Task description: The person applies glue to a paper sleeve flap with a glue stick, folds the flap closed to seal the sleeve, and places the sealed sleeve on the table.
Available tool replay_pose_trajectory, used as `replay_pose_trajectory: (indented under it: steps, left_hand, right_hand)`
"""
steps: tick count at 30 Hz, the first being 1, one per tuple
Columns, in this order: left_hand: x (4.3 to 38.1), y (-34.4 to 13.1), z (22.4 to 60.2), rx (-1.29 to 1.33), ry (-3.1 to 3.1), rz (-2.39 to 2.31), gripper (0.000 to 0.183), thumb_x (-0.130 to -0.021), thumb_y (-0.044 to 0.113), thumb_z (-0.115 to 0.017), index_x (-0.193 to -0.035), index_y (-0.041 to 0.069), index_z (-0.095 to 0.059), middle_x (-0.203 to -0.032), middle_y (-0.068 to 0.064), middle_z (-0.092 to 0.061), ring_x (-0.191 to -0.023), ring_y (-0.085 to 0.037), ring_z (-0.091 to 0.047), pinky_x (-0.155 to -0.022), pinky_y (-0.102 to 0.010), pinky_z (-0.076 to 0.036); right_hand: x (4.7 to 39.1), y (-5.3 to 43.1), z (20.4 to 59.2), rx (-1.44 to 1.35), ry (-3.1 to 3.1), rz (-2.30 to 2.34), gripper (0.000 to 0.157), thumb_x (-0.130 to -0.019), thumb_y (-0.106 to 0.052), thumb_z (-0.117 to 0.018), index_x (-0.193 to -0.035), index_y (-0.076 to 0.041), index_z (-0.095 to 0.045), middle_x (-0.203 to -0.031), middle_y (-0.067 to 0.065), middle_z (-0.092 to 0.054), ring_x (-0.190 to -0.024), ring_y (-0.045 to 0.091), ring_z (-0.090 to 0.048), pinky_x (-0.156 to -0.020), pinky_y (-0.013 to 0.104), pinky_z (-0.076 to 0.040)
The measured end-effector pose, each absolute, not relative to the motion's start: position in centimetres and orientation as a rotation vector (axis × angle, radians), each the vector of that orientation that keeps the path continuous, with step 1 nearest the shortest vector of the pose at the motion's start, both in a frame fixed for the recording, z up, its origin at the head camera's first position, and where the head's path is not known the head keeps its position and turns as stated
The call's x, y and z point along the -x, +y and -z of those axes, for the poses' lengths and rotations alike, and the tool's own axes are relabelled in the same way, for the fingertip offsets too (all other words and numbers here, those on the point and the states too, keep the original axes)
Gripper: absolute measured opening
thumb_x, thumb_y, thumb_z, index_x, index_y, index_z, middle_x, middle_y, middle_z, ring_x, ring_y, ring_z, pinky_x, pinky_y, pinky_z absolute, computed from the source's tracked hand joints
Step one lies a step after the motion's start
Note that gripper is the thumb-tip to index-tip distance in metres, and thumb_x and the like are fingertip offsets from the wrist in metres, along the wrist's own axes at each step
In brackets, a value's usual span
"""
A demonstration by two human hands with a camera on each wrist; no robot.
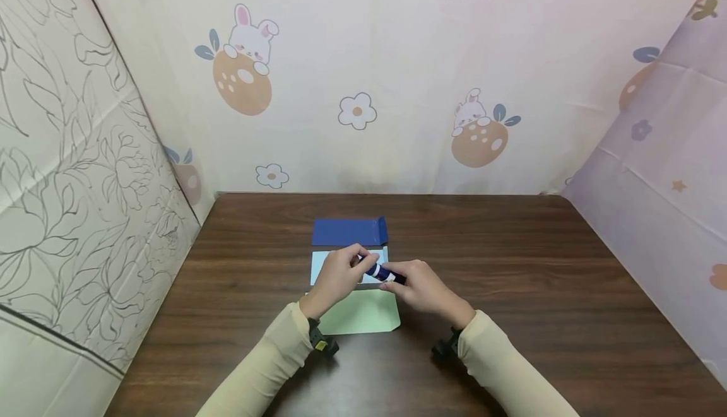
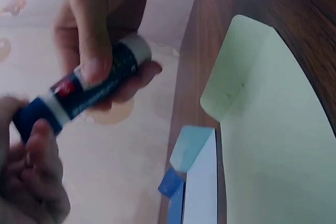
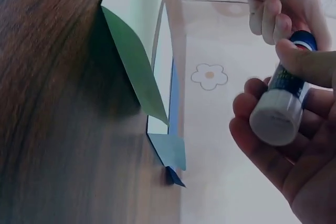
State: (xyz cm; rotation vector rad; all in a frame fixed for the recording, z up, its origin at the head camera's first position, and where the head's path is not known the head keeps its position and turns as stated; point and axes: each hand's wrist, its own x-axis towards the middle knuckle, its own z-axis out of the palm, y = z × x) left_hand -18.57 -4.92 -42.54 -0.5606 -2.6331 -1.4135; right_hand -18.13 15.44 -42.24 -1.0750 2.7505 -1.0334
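A dark blue glue stick (image 1: 385, 273) is held in the air between both hands, above the folded papers. My left hand (image 1: 339, 273) pinches its blue cap end (image 2: 38, 117). My right hand (image 1: 425, 289) grips the label part of the tube, and the white base (image 3: 276, 117) sticks out of that grip. Below the hands lies a light blue paper (image 1: 320, 267), partly covered by them. Nearer to me is a light green paper (image 1: 363, 313) with a bent-up end, partly behind the left hand and wrist. Farther back lies a dark blue paper (image 1: 343, 233), its right end folded up.
The papers lie in a row on a dark wooden table (image 1: 511, 265). A patterned curtain (image 1: 363, 45) hangs behind the table, with panels at the left and right sides. Each wrist wears a small black camera (image 1: 325, 344).
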Motion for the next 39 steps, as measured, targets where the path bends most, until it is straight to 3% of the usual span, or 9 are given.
replay_pose_trajectory:
  steps: [6, 9, 12, 21, 32, 35, 39]
  left_hand:
    - [18.7, -5.8, 42.8, 0.893, -2.585, 1.486, 0.03, -0.094, 0.022, -0.066, -0.121, 0.011, -0.065, -0.081, 0.001, -0.06, -0.066, -0.007, -0.049, -0.058, -0.02, -0.042]
    - [18.6, -5.9, 42.7, 0.919, -2.61, 1.475, 0.026, -0.093, 0.022, -0.066, -0.117, 0.01, -0.066, -0.084, 0.001, -0.061, -0.067, -0.008, -0.049, -0.058, -0.02, -0.043]
    - [18.5, -5.8, 42.6, 0.866, -2.637, 1.439, 0.021, -0.094, 0.025, -0.065, -0.11, 0.011, -0.066, -0.076, 0.003, -0.058, -0.062, -0.006, -0.046, -0.054, -0.019, -0.039]
    - [17.9, -5.1, 42.1, 0.588, -2.693, 1.448, 0.033, -0.095, 0.038, -0.061, -0.101, 0.006, -0.066, -0.062, 0.004, -0.046, -0.049, -0.007, -0.037, -0.047, -0.02, -0.03]
    - [18.2, -5.3, 42.5, 0.286, -2.672, 1.517, 0.043, -0.093, 0.047, -0.061, -0.074, 0.009, -0.059, -0.055, 0.003, -0.051, -0.046, -0.01, -0.049, -0.045, -0.023, -0.034]
    - [18.3, -5.7, 42.5, 0.247, -2.601, 1.577, 0.039, -0.093, 0.044, -0.063, -0.078, 0.007, -0.063, -0.058, 0.001, -0.049, -0.048, -0.012, -0.052, -0.047, -0.023, -0.037]
    - [18.4, -6.1, 42.5, 0.285, -2.581, 1.671, 0.032, -0.092, 0.038, -0.066, -0.095, 0.007, -0.069, -0.067, 0.0, -0.051, -0.057, -0.015, -0.055, -0.052, -0.023, -0.042]
  right_hand:
    - [18.4, 16.4, 42.2, 0.963, 2.546, 1.179, 0.03, -0.095, -0.024, -0.064, -0.114, -0.001, -0.067, -0.074, 0.003, -0.062, -0.056, 0.001, -0.045, -0.051, 0.02, -0.041]
    - [18.5, 16.5, 42.3, 0.957, 2.518, 1.175, 0.031, -0.095, -0.026, -0.063, -0.116, -0.003, -0.067, -0.076, 0.0, -0.061, -0.056, 0.002, -0.045, -0.052, 0.02, -0.04]
    - [18.5, 16.3, 42.4, 0.964, 2.551, 1.145, 0.031, -0.095, -0.026, -0.063, -0.117, -0.004, -0.067, -0.076, -0.001, -0.062, -0.055, 0.001, -0.044, -0.051, 0.019, -0.04]
    - [18.3, 15.9, 42.3, 1.006, 2.734, 1.023, 0.031, -0.093, -0.022, -0.066, -0.118, -0.003, -0.067, -0.071, -0.003, -0.062, -0.052, -0.001, -0.042, -0.048, 0.018, -0.039]
    - [18.1, 15.8, 42.7, 0.991, 2.834, 0.947, 0.029, -0.091, -0.023, -0.068, -0.115, -0.005, -0.068, -0.07, -0.004, -0.061, -0.053, -0.001, -0.041, -0.049, 0.018, -0.039]
    - [18.0, 16.1, 42.7, 0.94, 2.826, 0.963, 0.026, -0.091, -0.021, -0.068, -0.112, -0.006, -0.069, -0.067, -0.006, -0.055, -0.052, 0.001, -0.04, -0.048, 0.019, -0.037]
    - [18.0, 16.3, 42.8, 0.904, 2.783, 0.991, 0.022, -0.092, -0.021, -0.068, -0.11, -0.008, -0.069, -0.068, -0.005, -0.054, -0.054, 0.003, -0.042, -0.048, 0.019, -0.038]
